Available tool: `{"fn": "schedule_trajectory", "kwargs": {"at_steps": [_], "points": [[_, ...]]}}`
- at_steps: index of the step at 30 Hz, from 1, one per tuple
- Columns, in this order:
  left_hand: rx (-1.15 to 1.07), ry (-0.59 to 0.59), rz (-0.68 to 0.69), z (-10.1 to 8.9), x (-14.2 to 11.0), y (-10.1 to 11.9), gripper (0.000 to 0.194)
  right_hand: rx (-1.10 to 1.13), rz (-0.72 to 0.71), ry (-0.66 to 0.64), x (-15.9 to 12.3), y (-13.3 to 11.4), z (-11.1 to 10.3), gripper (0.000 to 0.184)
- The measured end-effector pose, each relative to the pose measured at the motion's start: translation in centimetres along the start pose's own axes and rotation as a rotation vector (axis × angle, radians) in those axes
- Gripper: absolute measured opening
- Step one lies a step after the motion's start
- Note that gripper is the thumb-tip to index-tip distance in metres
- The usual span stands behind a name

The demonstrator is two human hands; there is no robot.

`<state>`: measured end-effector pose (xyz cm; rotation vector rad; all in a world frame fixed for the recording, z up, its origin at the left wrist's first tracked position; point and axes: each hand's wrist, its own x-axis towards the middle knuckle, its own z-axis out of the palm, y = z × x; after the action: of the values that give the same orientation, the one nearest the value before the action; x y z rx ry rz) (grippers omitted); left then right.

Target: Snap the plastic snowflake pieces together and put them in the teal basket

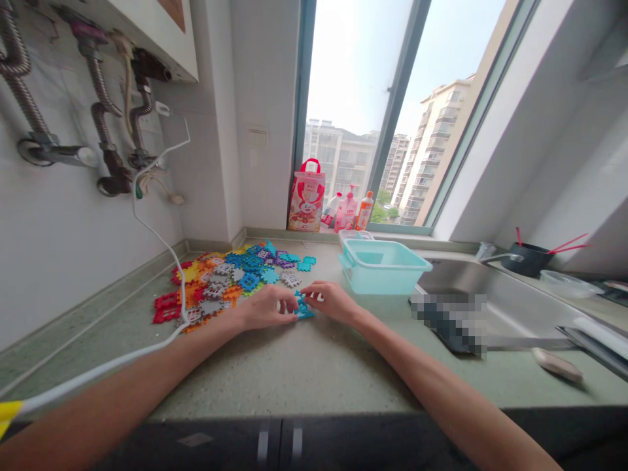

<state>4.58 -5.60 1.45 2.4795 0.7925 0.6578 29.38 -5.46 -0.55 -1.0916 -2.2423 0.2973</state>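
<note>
Between my two hands, on the green-grey countertop, are blue interlocking plastic pieces. My left hand grips them from the left with thumb and fingers. From the right, my right hand pinches their upper part. How the pieces are joined is partly hidden by the fingers. Left of my hands spreads a pile of notched, flat building pieces in red, orange, yellow, grey, blue and purple. A few light blue pieces lie at its right edge.
A turquoise plastic tub stands right of my hands, before the steel sink. A dark phone-like object, blurred out, lies by the sink. A white cable crosses over the pile. Bottles and a bag stand at the window.
</note>
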Motion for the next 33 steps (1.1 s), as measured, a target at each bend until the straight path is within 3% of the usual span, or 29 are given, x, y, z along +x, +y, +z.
{"fn": "schedule_trajectory", "kwargs": {"at_steps": [8,14,23,25,28,30,33], "points": [[0.077,-0.018,-0.049,0.3,0.3,0.3,0.017,-0.025,0.032,0.013,0.4,0.4,0.6,0.008],[0.123,0.001,-0.108,0.6,0.4,0.7,0.015,-0.063,0.034,0.053,0.2,0.3,0.9,0.009],[0.241,0.019,-0.015,0.9,0.1,0.7,0.008,-0.073,0.062,0.038,0.0,0.4,1.2,0.011],[0.294,-0.002,0.033,0.4,0.0,0.7,0.008,-0.088,0.065,0.036,-0.2,0.4,1.3,0.009],[0.388,0.024,0.082,-1.3,-0.1,0.2,0.032,-0.105,0.059,0.028,-0.3,0.4,1.2,0.01],[0.452,0.099,0.047,-2.6,-0.2,-0.7,0.042,-0.108,0.057,0.011,-0.3,0.3,1.0,0.012],[0.591,0.192,-0.042,-4.0,-0.2,-2.8,0.037,-0.089,0.068,-0.003,-0.2,0.0,0.4,0.014]]}}
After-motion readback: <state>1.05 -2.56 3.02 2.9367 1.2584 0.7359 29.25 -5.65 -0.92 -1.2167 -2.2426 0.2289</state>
